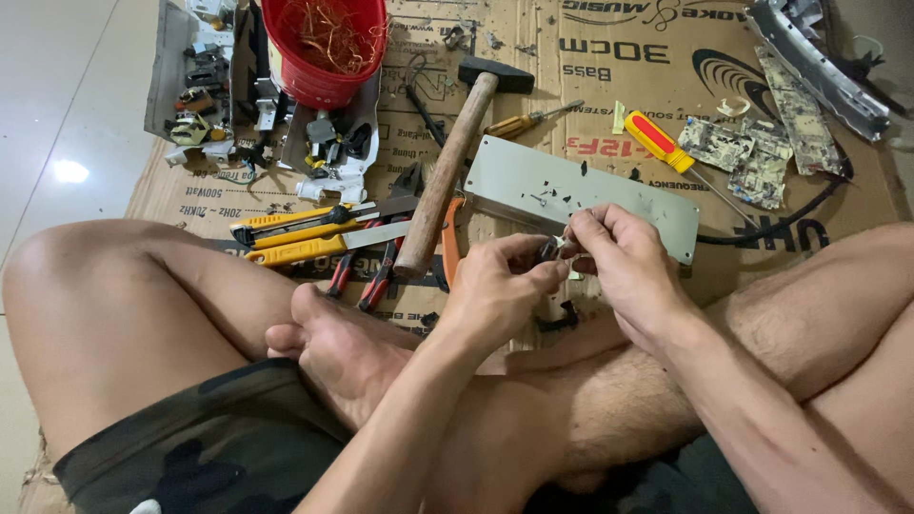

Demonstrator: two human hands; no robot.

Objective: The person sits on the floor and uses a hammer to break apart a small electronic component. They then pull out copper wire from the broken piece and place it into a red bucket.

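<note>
A: Cardboard [590, 57] is spread flat on the floor under everything, w/ a grey metal panel [581, 195] lying just beyond the hands. Could it cause trouble?

B: Its near edge sits close to the knuckles; a slip fwd could scrape them, judged from the gap.

A: And the hammer [452, 157]?

B: Its handle is laid diagonally beside the left hand [500, 290], head away. It could be knocked by an elbow, probably not more.

A: Cutters?

B: Yellow utility knives [305, 233] are left by the left knee, one blade apparently out. A bare leg shifted sideways could be cut. Red-handled pliers [367, 276] are just beside the foot.

A: The small part [552, 249] itself?

B: Held between both hands, above the crossed legs, in front of the panel. Left fingers [533, 276] are pinched narrow on it; right hand [624, 262] is closed on its other end. Detail can't be made out. If grip is lost, it could be dropped among the black chips [562, 319] and be lost.
</note>
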